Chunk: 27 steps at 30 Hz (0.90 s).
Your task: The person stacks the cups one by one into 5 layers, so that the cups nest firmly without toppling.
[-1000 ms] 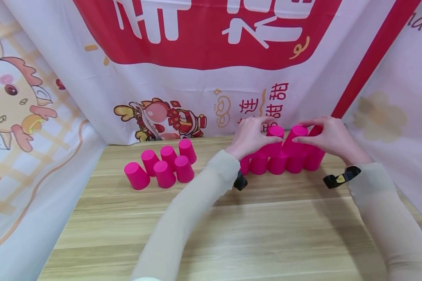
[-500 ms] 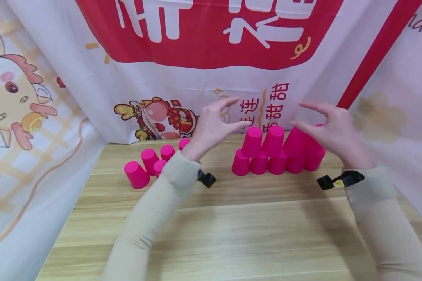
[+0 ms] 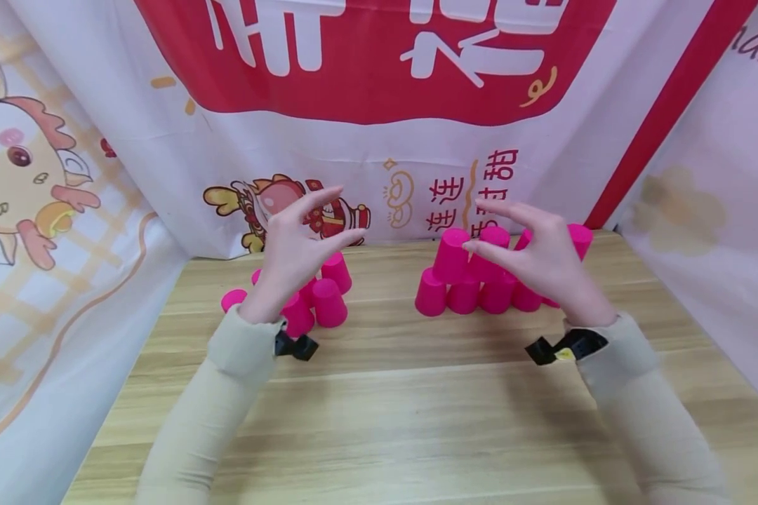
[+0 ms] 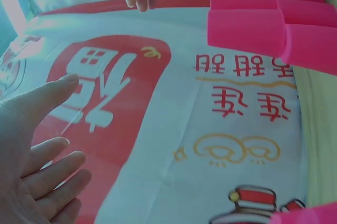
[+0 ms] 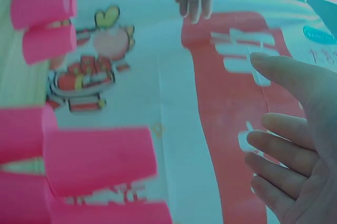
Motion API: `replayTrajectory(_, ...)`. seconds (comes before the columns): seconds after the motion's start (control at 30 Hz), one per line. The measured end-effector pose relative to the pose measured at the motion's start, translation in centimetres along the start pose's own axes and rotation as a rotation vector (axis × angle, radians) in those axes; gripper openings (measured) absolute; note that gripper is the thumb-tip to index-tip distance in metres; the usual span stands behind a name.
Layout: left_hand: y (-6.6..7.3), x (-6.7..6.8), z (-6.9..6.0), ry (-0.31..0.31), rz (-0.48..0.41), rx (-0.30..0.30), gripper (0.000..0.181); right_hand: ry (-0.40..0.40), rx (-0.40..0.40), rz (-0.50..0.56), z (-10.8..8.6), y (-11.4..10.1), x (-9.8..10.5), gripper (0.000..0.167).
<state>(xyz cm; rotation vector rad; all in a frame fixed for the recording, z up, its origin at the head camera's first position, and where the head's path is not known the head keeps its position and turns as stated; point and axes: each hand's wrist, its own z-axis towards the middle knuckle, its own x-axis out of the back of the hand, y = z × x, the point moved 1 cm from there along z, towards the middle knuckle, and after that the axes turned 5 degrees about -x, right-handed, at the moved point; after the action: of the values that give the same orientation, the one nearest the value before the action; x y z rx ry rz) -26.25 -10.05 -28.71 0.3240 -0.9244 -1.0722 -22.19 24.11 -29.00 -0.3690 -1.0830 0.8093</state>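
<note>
My left hand (image 3: pixel 293 256) hovers over the left group of pink cups, fingers and thumb spread apart with nothing between them. Those cups (image 3: pixel 330 303) stand upside down on the table, partly hidden behind the hand and wrist. On the right, more pink cups (image 3: pixel 451 256) form two tiers, the upper cups resting on a lower row (image 3: pixel 431 293). My right hand (image 3: pixel 537 249) is in front of the upper tier, thumb and fingers apart, covering some of it. In the right wrist view the right hand (image 5: pixel 295 145) holds nothing, with a pink cup (image 5: pixel 100 161) to its left.
The wooden table (image 3: pixel 385 421) runs up to a printed white and red cloth (image 3: pixel 379 91) at the back. Cloth also hangs at the left (image 3: pixel 57 280) and right (image 3: pixel 701 231). A black wrist camera (image 3: pixel 297 345) sits on the left wrist, another (image 3: pixel 565 347) on the right.
The left hand has gone from the stacked cups leftward to the loose group. The right hand has let go of the upper cups and shifted slightly left. The upper-tier cups stay standing.
</note>
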Motion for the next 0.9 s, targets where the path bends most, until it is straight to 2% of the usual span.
replayTrajectory(0.1,-1.0,0.8,-1.7,0.017,-0.030,0.078,0.064,-0.026,0.030,0.038,0.0,-0.6,-1.3,0.063)
replayTrajectory(0.2,-2.3,1.3,-3.4,0.000,-0.035,0.149,0.066,-0.051,0.048,0.075,-0.1,-0.9,-3.0,0.064)
replayTrajectory(0.37,-4.6,1.8,-5.9,-0.055,0.019,0.233,0.068,-0.116,0.066,0.133,-0.6,-1.0,-6.6,0.065)
replayTrajectory(0.57,-6.9,2.6,-8.5,-0.063,0.073,0.344,0.075,-0.207,0.055,0.176,-1.2,-0.8,-11.4,0.069)
replayTrajectory(0.67,-7.8,2.9,-9.6,-0.059,0.065,0.382,0.076,-0.239,0.046,0.185,-1.4,-0.8,-13.6,0.069)
replayTrajectory(0.9,-9.9,3.1,-12.4,-0.078,0.060,0.427,0.080,-0.343,-0.010,0.212,-1.5,-1.0,-18.1,0.071)
